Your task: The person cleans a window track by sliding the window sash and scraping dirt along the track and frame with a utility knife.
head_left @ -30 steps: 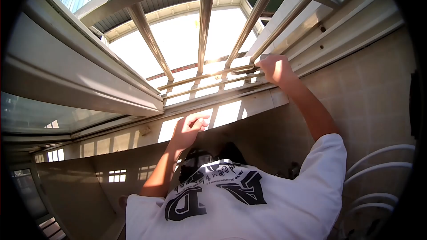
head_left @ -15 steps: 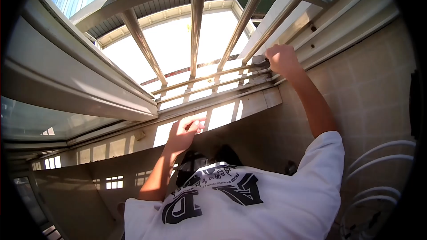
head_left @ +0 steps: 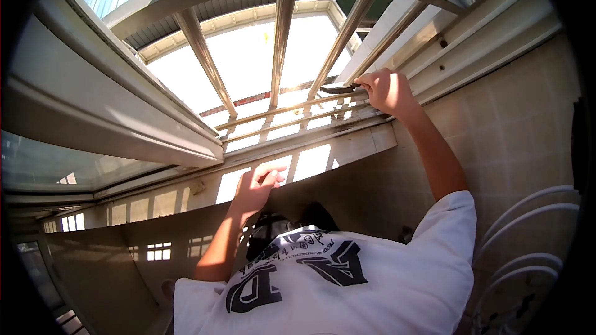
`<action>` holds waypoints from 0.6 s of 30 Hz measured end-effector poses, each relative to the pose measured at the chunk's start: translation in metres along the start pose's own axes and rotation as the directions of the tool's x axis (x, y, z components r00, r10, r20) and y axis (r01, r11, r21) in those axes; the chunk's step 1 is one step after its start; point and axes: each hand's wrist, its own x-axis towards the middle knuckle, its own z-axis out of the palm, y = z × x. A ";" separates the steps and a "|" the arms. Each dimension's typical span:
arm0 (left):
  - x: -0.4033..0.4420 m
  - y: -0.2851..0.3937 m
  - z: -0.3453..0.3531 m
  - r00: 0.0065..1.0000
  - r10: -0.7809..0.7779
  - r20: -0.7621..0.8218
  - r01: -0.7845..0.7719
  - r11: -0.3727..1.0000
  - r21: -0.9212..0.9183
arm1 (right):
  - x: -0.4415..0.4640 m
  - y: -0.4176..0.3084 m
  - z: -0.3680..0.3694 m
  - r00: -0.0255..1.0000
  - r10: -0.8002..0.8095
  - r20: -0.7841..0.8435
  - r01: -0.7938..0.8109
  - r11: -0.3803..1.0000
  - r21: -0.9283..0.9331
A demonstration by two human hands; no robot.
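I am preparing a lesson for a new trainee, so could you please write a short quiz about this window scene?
1. Which hand holds the dark narrow tool? (a) left hand (b) right hand
2. True or false: the left hand is gripping one of the metal bars.
3. Fill in: the T-shirt with black lettering is ____.

Key: 1. b; 2. false; 3. white

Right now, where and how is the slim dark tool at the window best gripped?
Probably by its end at the right hand, from the room side: the slim dark tool lies crosswise, its tapered free end pointing left, away from that hand.
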 end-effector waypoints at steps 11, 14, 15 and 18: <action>-0.020 0.010 0.000 0.999 -0.008 -0.031 0.010 0.998 0.065 | 0.018 -0.104 0.015 0.976 -0.200 0.083 0.184 0.968 0.172; -0.030 0.010 -0.002 0.997 0.029 -0.071 -0.025 0.998 0.061 | 0.048 -0.148 0.059 0.943 -0.322 0.088 0.284 0.913 0.291; -0.031 0.002 -0.004 0.996 0.048 -0.081 -0.042 0.997 0.070 | 0.058 -0.164 0.072 0.922 -0.356 0.149 0.303 0.907 0.292; -0.035 -0.010 -0.007 0.992 0.054 -0.114 -0.052 0.998 0.024 | 0.074 -0.209 0.110 0.897 -0.412 0.157 0.354 0.885 0.302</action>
